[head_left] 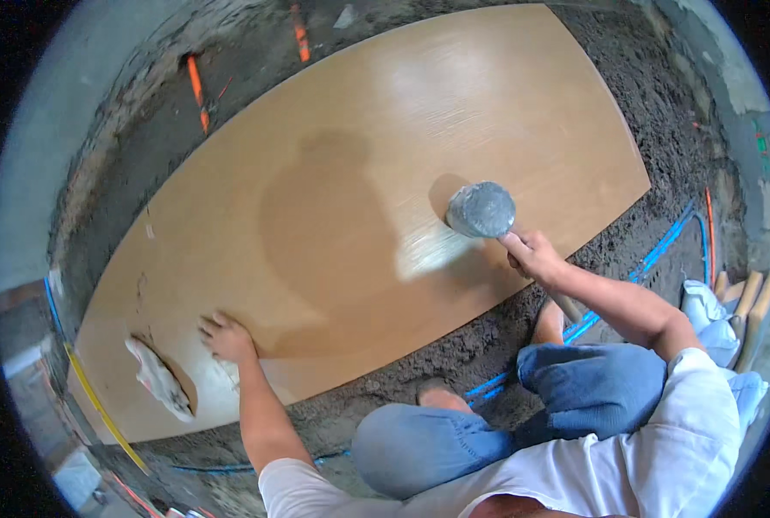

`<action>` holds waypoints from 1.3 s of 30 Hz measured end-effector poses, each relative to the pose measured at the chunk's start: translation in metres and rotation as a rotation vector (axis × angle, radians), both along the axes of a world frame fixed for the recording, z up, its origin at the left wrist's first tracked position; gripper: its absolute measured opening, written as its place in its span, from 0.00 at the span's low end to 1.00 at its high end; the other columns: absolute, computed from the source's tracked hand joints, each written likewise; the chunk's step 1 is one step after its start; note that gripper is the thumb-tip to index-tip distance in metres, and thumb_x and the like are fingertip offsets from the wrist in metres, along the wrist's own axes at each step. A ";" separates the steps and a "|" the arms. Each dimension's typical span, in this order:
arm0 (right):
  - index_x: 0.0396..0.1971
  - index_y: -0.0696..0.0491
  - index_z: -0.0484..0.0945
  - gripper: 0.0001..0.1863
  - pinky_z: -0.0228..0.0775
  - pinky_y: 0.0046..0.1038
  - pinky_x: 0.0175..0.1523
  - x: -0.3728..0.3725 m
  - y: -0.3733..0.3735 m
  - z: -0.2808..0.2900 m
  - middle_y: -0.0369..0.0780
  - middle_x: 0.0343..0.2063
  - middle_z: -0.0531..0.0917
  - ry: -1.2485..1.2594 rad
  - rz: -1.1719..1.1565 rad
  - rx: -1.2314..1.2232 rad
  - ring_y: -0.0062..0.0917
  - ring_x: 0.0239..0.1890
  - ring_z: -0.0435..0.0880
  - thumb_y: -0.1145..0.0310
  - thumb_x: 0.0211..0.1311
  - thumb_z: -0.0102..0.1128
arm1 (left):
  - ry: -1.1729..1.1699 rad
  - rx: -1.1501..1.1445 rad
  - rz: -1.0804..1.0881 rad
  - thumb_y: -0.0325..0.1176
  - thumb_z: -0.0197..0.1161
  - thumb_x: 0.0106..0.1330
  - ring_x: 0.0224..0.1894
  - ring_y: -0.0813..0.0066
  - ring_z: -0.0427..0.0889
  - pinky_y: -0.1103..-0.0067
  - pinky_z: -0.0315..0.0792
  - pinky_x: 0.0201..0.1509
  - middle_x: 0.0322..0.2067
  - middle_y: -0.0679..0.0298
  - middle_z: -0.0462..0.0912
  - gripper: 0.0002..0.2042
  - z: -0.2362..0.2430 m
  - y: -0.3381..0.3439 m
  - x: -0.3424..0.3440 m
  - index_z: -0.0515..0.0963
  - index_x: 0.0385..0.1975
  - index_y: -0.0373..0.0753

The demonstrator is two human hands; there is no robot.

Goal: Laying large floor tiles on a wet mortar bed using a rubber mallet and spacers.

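Note:
A large glossy tan slab (523,104) lies on dark, loose mortar. My right hand (530,255) is closed round the handle of a mallet with a thick grey round head (481,209). The mallet head is over the right half of the slab, its shadow close beside it; I cannot tell whether it touches. My left hand (227,337) rests flat on the slab near its left end, fingers spread. Just left of that hand lies a crumpled whitish cloth or glove (158,380) with reddish marks.
Orange conduits (197,93) stick out along the far side. Blue conduits (661,250) cross the mortar at right, beside wooden-handled tools (752,311) and a pale blue bag (709,319). A yellow strip (100,406) runs past the slab's left end. Walls rise behind and at right.

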State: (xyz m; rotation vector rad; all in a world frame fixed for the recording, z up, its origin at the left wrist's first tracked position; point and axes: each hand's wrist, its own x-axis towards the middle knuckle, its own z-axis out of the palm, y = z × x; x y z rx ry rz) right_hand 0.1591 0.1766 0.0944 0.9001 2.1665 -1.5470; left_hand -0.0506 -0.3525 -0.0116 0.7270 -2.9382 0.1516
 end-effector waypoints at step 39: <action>0.28 0.55 0.73 0.18 0.60 0.21 0.21 -0.159 0.214 -0.035 0.30 0.14 0.69 0.025 -0.543 -0.179 0.14 0.16 0.66 0.56 0.68 0.47 | -0.245 0.270 -1.256 0.47 0.54 0.61 0.69 0.50 0.48 0.52 0.38 0.70 0.66 0.55 0.54 0.30 0.024 0.524 -0.133 0.62 0.62 0.44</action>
